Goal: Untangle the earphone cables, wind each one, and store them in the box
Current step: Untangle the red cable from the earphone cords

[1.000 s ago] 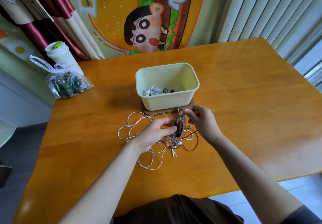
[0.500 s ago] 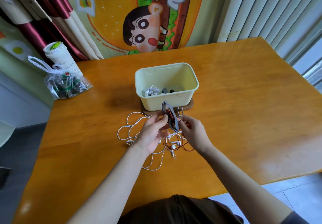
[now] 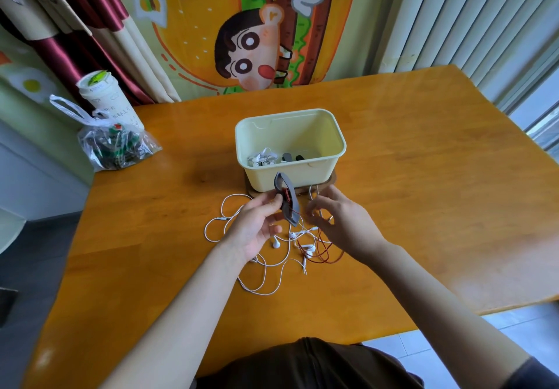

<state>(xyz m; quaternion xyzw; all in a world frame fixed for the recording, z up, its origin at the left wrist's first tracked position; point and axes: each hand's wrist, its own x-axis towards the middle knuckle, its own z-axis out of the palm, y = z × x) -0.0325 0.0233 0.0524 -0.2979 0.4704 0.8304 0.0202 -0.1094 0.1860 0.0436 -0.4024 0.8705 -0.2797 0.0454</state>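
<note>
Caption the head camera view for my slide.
Left hand grips a grey holder wound with red cable before the cream box; right hand beside it.

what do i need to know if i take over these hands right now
Left hand grips the grey holder, which has red cable wound on it, raised in front of the box.
Right hand has its fingers curled by the loose run of red cable; a pinch cannot be confirmed.
Done: one wound white earphone set and some dark pieces lie in the box.
Left: the unwound red cable loops on the table, crossed with loose white earphones. Probably finish winding the red, box it, then untangle, wind and box the white.
</note>
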